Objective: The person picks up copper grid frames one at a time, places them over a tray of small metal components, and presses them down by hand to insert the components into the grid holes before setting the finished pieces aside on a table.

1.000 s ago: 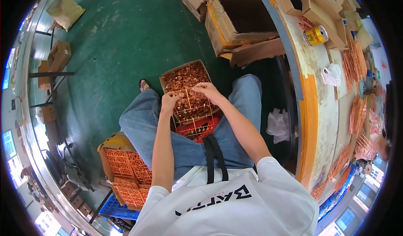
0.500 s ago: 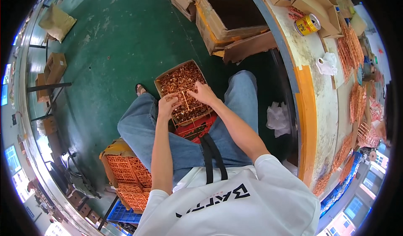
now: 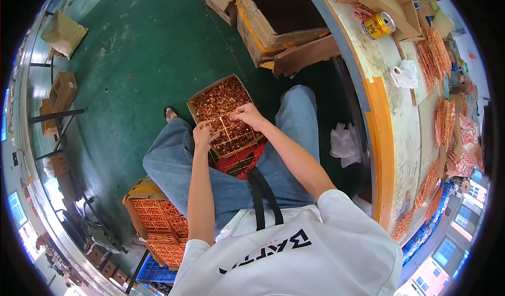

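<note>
Between my knees stands a cardboard box (image 3: pixel 193 108) heaped with small shiny copper-coloured pieces (image 3: pixel 215 98). Over it lies a thin copper-coloured lattice frame (image 3: pixel 226 127), its bars reaching back toward my lap. My left hand (image 3: pixel 204 134) is closed on the frame's left side, fingers curled. On the right, my right hand (image 3: pixel 249 116) is closed with thumb and fingertips pinched at the frame's upper bar; any small piece between them is too small to make out. Under the near end of the box shows a red crate or stool (image 3: pixel 242 162).
At my left stands a carton of stacked orange-copper lattice frames (image 3: pixel 158 215) above a blue crate (image 3: pixel 155 271). Large cartons (image 3: pixel 284 12) stand ahead right. A workbench (image 3: pixel 394 138) runs along my right, bearing a yellow can (image 3: pixel 377 26) and more frames (image 3: pixel 444 119). A plastic bag (image 3: pixel 345 144) lies below.
Both hands stay at the frame. The right hand's fingers have drawn lower and closer together at the upper bar, and the left hand's fingers have shifted slightly. The whole view has moved a little.
</note>
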Demonstrator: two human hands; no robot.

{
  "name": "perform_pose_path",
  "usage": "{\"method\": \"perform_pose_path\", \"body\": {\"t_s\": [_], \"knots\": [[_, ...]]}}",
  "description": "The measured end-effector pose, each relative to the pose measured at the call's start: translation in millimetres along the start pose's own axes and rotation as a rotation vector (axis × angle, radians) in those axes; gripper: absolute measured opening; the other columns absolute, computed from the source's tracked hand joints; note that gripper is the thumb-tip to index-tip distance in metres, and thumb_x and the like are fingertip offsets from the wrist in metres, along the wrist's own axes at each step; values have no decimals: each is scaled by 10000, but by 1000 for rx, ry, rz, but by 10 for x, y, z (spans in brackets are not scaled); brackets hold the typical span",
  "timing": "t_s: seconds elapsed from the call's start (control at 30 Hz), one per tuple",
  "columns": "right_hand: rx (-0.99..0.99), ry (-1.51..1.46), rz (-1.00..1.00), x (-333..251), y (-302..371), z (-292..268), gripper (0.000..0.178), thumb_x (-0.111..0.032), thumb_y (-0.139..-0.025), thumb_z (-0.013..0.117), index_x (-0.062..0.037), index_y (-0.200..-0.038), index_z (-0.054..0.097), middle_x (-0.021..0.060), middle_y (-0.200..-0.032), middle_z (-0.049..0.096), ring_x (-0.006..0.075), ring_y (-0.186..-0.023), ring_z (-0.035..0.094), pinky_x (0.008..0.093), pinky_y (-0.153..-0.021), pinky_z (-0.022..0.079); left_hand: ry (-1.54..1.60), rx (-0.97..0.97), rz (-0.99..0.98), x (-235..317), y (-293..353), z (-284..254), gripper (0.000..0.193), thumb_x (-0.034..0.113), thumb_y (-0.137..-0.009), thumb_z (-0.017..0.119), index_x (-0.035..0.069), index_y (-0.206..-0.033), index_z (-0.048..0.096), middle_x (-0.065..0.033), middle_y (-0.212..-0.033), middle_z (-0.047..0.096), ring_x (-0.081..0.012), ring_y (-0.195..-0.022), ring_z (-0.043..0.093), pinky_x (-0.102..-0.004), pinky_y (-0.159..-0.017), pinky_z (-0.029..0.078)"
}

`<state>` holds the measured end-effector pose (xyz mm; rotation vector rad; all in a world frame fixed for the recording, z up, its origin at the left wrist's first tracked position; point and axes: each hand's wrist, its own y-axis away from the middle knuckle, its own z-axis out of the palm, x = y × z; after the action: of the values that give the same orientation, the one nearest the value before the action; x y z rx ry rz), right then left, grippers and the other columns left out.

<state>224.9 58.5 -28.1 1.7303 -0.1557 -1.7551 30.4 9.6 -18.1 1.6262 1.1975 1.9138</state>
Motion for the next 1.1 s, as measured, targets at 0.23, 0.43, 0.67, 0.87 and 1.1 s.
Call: {"method": "perform_pose_path", "body": {"t_s": [0.23, 0.43, 0.67, 0.87, 1.1], "knots": [[-149, -410, 175, -251, 105, 167, 219, -90, -766, 673, 33, -946, 648, 70, -813, 649, 113, -715, 613, 243, -650, 525, -8, 12, -73, 44, -44, -119, 372, -50, -783, 478, 8, -1148, 522, -111, -975, 516, -212, -863, 554, -381, -760, 582], [91, -251, 85, 80, -152, 129, 107, -10, -767, 597, 29, -850, 651, 94, -772, 643, 155, -668, 632, 272, -515, 522, 189, -472, 2, 367, 60, -180, 404, 185, -899, 506, 65, -1276, 424, -105, -1313, 452, -276, -1085, 536, -412, -878, 486], [86, 266, 211, -5, -267, 506, 259, -180, -703, 586, 29, -844, 645, 207, -726, 611, 277, -695, 609, 430, -582, 488, 84, -445, 132, 297, 4, -598, 328, 287, -966, 372, 31, -1142, 476, -144, -1349, 413, -309, -1202, 446, -422, -968, 415], [-55, -158, 138, -220, 30, 74, 521, -340, -814, 609, -14, -1190, 456, 153, -1032, 597, 283, -878, 610, 395, -745, 502, 22, -464, 209, 588, -98, -438, 416, 351, -971, 374, 24, -1218, 446, -100, -1326, 462, -310, -1173, 482, -353, -953, 418], [443, -287, -424, -1589, 2783, -708, 267, -223, -917, 468, 10, -874, 592, 79, -801, 627, 139, -653, 624, 271, -601, 517, 94, -1021, 294, 1857, 1628, 1575, 502, 401, -973, 346, 68, -1348, 345, -114, -1404, 356, -289, -1280, 354, -391, -979, 395]]}}
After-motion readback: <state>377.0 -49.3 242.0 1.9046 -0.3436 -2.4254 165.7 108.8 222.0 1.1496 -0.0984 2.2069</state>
